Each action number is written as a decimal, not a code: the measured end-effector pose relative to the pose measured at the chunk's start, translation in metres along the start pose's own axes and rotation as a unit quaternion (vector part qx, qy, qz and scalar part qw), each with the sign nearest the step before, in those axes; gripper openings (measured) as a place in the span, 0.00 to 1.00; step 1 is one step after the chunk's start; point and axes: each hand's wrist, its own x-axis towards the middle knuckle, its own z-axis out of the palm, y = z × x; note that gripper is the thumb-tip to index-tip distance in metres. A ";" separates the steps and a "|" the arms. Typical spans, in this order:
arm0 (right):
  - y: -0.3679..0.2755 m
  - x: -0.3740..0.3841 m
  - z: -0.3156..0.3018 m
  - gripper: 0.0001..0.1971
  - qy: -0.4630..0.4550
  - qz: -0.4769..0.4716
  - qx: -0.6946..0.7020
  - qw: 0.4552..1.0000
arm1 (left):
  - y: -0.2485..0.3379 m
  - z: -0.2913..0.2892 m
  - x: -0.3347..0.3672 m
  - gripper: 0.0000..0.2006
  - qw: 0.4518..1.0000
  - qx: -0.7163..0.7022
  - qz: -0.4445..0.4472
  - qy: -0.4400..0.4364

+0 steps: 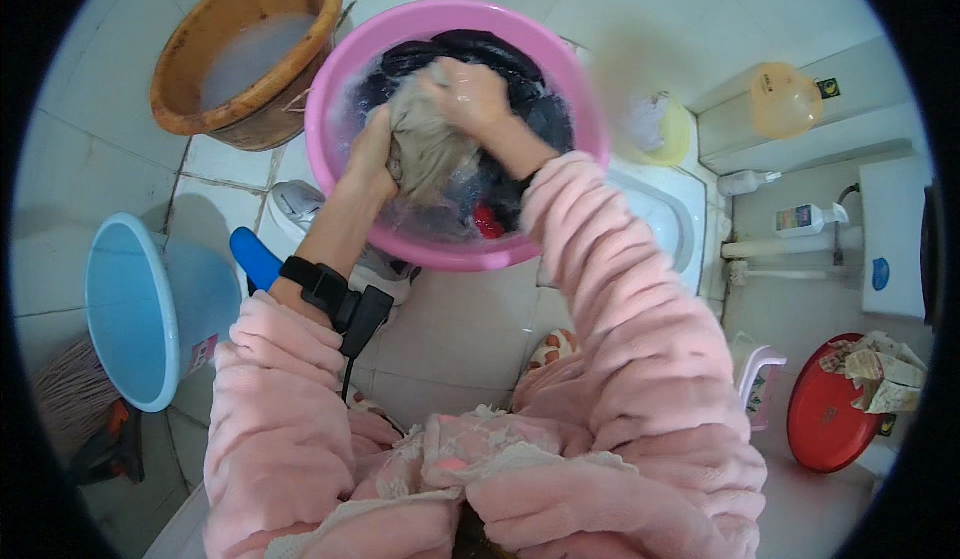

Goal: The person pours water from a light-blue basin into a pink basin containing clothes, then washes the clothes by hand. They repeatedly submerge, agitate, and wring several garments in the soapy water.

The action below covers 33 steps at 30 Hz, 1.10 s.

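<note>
A wet grey-beige cloth (430, 144) is bunched between my two hands over a pink basin (322, 124). My left hand (370, 159) is closed round its left side. My right hand (468, 97) grips its upper right part, with the fingers curled in. Beneath the cloth, dark clothes (510, 64) lie in water in the basin. A small red piece (487, 221) shows near its front wall. What kind of garment the cloth is, I cannot tell. Pink fluffy sleeves cover both forearms, and a black strap with a small device (345, 304) is on my left wrist.
A wooden tub (230, 114) with cloudy water stands at the back left. Nearer are a light blue bucket (130, 309), a mop (75, 389) and grey shoes (295, 199). To the right are a squat toilet (690, 219), a yellow-green container (677, 134) and a red basin (825, 414).
</note>
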 end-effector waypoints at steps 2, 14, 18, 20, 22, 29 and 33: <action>0.040 -0.007 -0.009 0.28 -0.058 0.026 -0.062 0.996 | 0.021 0.012 -0.013 0.21 0.993 0.111 -0.003 0.033; 0.029 -0.053 0.069 0.42 -0.297 -0.029 -0.137 0.945 | 0.009 0.002 -0.003 0.31 0.922 0.354 0.110 0.112; 0.024 -0.063 0.096 0.35 -0.400 -0.012 -0.116 0.909 | 0.003 -0.008 -0.017 0.28 0.932 0.323 -0.021 0.163; 0.037 -0.061 0.105 0.30 -0.454 -0.001 -0.075 0.888 | -0.002 -0.017 -0.021 0.28 0.945 0.296 -0.012 0.141; 0.050 -0.060 0.109 0.24 -0.490 0.003 -0.100 0.866 | -0.009 -0.028 -0.020 0.29 0.946 0.276 -0.030 0.166; 0.036 -0.057 0.049 0.12 -0.177 0.178 0.179 0.951 | -0.030 -0.049 -0.003 0.32 0.977 0.130 -0.108 0.129; -0.006 -0.041 -0.002 0.12 -0.051 0.094 0.347 0.932 | -0.039 -0.030 -0.004 0.31 0.991 0.020 -0.113 0.061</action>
